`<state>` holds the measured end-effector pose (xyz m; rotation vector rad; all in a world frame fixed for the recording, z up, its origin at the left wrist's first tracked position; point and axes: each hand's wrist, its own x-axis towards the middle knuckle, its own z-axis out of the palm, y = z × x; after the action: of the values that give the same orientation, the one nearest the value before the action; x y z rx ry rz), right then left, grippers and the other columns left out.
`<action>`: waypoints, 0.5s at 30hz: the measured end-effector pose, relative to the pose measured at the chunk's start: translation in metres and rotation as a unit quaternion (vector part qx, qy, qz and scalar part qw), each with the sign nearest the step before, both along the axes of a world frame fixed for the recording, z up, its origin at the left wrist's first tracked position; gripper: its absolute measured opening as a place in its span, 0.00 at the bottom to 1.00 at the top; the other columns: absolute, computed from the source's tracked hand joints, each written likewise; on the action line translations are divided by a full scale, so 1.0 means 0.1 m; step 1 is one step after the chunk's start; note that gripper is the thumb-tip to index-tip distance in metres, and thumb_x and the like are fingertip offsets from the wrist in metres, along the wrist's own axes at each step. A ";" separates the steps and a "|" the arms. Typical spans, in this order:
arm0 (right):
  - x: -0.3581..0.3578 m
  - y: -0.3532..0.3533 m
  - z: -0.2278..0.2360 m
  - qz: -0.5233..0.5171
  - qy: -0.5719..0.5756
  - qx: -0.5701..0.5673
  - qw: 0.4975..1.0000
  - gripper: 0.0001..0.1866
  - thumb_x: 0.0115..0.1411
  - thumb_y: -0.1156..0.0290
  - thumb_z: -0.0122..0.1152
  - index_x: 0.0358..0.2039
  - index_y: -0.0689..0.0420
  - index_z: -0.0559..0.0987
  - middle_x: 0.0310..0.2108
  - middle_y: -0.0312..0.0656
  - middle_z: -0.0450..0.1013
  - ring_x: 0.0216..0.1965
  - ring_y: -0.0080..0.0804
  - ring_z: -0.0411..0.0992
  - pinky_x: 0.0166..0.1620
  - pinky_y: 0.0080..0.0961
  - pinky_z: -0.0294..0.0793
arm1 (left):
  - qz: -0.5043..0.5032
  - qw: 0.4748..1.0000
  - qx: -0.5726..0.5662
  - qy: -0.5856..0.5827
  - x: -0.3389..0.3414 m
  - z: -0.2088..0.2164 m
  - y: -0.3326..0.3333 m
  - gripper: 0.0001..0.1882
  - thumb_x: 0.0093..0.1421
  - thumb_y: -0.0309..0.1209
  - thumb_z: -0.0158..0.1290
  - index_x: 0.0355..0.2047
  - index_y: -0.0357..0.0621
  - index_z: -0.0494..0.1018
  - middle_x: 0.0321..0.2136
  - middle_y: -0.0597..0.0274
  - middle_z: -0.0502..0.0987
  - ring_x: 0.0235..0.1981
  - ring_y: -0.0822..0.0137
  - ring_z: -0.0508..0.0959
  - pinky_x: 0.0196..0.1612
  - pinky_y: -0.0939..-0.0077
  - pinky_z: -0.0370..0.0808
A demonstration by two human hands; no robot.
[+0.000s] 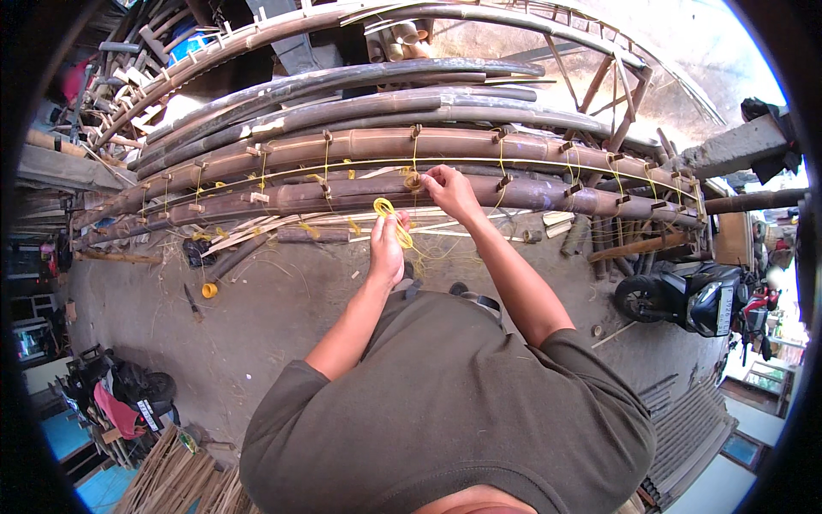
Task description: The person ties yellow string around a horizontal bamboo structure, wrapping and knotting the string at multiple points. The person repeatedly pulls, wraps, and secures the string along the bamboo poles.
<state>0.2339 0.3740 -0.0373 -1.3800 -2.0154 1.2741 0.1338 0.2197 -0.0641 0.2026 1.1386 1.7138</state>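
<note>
My left hand [387, 254] is closed around a looped hank of yellow cord [384, 206], just in front of the nearer bamboo pole [338, 194]. Over that pole, my right hand [454, 192] has its thumb and fingers pinched together beside a wooden peg; what sits between the fingertips is too small to make out. Parallel behind it lies a second bamboo pole [360, 140]. Short wooden pegs [503, 183] stick out of both poles, with thin yellow cords strung between them. A long pale strip [342, 164] runs lengthwise between the poles.
More dark bamboo poles [308, 104] are stacked behind. On the concrete floor lie a knife [191, 299], a yellow roll [209, 290] and bamboo offcuts. One motorbike [693, 300] stands at right, another [124, 385] at lower left near a pile of bamboo strips [163, 480].
</note>
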 end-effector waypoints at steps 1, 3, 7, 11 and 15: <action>-0.02 0.00 0.00 -0.002 0.000 0.023 1.000 0.15 0.59 0.60 0.60 0.37 0.61 0.79 0.32 0.51 0.78 0.36 0.44 0.77 0.40 0.36 0.74 | -0.004 1.000 -0.001 0.002 -0.03 -0.02 -0.01 0.10 0.69 0.34 0.41 0.40 0.41 0.68 0.41 0.59 0.74 0.46 0.67 0.73 0.53 0.66 0.69; -0.05 -0.01 -0.01 -0.005 0.000 0.070 0.998 0.13 0.59 0.62 0.59 0.36 0.59 0.79 0.31 0.50 0.77 0.35 0.45 0.77 0.39 0.37 0.74 | -0.013 1.000 -0.004 0.005 -0.09 -0.03 -0.02 0.11 0.70 0.34 0.40 0.40 0.41 0.68 0.41 0.59 0.74 0.45 0.66 0.74 0.51 0.66 0.71; -0.09 -0.03 0.11 0.026 -0.003 0.234 0.972 0.07 0.59 0.68 0.56 0.34 0.58 0.76 0.30 0.49 0.74 0.33 0.50 0.74 0.36 0.42 0.73 | -0.028 1.000 0.010 0.007 -0.16 -0.05 -0.03 0.12 0.70 0.35 0.40 0.41 0.40 0.68 0.41 0.58 0.73 0.43 0.66 0.74 0.50 0.66 0.72; -0.11 -0.07 0.28 0.063 0.043 0.244 0.967 0.06 0.60 0.71 0.56 0.36 0.59 0.73 0.30 0.50 0.73 0.33 0.51 0.74 0.36 0.41 0.73 | -0.034 0.999 0.008 0.001 -0.16 -0.01 0.00 0.12 0.70 0.35 0.40 0.43 0.41 0.67 0.43 0.56 0.73 0.45 0.65 0.74 0.50 0.66 0.72; -0.06 -0.28 0.43 0.084 0.089 0.187 0.975 0.06 0.60 0.72 0.54 0.36 0.60 0.71 0.28 0.51 0.74 0.31 0.51 0.75 0.33 0.40 0.73 | -0.050 0.993 0.084 -0.065 -0.14 0.24 0.09 0.11 0.70 0.36 0.40 0.42 0.43 0.67 0.50 0.53 0.71 0.51 0.62 0.72 0.55 0.63 0.68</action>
<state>0.2278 0.3456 0.0057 -0.9074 -2.1409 0.9757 0.1202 0.2287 -0.0399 0.2446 0.8764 1.7073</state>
